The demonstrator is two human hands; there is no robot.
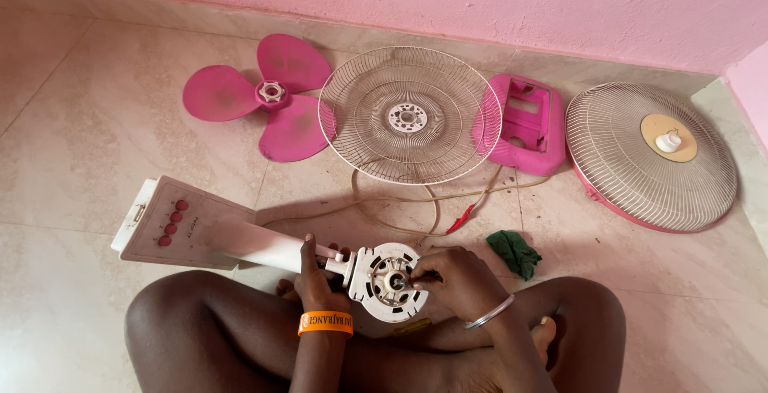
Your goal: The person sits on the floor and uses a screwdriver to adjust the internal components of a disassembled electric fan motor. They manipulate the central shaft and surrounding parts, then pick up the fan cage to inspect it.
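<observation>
A white fan stand with a motor housing [386, 281] lies across my lap and the floor. Its base [180, 223] with red buttons points to the left. My left hand [318, 281] grips the stand's neck just behind the motor; an orange wristband sits on that wrist. My right hand [456, 279] rests on the motor's right side, with fingertips pinched at its centre shaft. Whether it holds a small tool there is hidden by the fingers.
On the tiled floor beyond lie a pink three-blade fan propeller [268, 97], a wire rear grille [410, 115], a pink motor cover [524, 125], a front grille [652, 155], a green cloth [514, 252] and a power cord [416, 201]. A pink wall runs behind.
</observation>
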